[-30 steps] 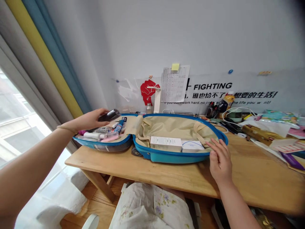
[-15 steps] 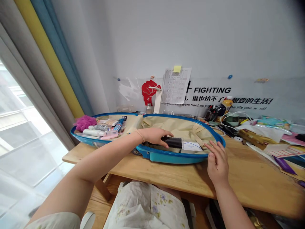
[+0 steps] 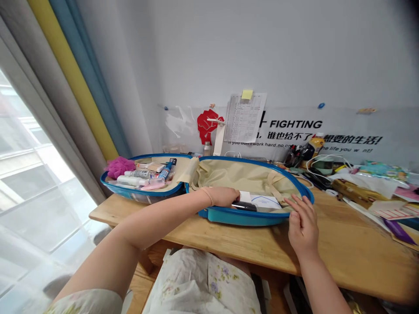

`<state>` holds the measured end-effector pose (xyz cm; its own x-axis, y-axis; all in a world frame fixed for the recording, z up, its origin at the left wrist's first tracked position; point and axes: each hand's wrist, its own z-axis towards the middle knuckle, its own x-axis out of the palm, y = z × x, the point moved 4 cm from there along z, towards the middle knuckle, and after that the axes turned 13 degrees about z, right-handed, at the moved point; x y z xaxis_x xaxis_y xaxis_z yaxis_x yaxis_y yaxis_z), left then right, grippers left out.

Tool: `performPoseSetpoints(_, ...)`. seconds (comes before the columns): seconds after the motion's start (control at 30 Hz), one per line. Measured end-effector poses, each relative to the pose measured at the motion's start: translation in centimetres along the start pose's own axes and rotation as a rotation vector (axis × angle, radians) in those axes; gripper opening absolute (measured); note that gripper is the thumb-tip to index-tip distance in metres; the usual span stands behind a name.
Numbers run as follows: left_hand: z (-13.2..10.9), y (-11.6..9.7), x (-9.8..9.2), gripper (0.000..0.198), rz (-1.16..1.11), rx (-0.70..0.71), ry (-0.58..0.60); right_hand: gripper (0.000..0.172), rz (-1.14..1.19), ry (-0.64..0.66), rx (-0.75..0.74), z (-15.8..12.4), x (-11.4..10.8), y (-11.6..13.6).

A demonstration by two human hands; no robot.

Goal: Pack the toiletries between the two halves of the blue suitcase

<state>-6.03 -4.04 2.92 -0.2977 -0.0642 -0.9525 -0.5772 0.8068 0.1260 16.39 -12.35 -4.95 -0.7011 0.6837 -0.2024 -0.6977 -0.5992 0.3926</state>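
An open blue suitcase with beige lining lies across the wooden table. My left hand reaches down into its right half, fingers curled on a black cylindrical object near the front wall. Part of that object is hidden under the hand. A white box with blue lines lies just behind and to the right of it. My right hand rests against the suitcase's right front rim, its fingers stretched out and apart.
In the suitcase's left half are a purple bath puff, a white bottle, a pink tube and several other toiletries. A white lamp stands behind. Papers, a gold pouch and a drink bottle crowd the right side.
My left hand has moved lower and toward the front wall with the black object, which now lies in front of the white box. My right hand stays at the rim. The view has shifted slightly.
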Motion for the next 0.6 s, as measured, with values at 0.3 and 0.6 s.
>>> performPoseSetpoints(0.3,-0.7,1.6,0.1,0.037,0.061,-0.146,0.041,0.039,-0.002,-0.004,0.020,0.1,0.0,0.1)
performPoseSetpoints(0.6,-1.6,2.6,0.4,0.026,-0.069,-0.160,0.060,0.035,0.000,-0.005,-0.029,0.1,0.0,0.3)
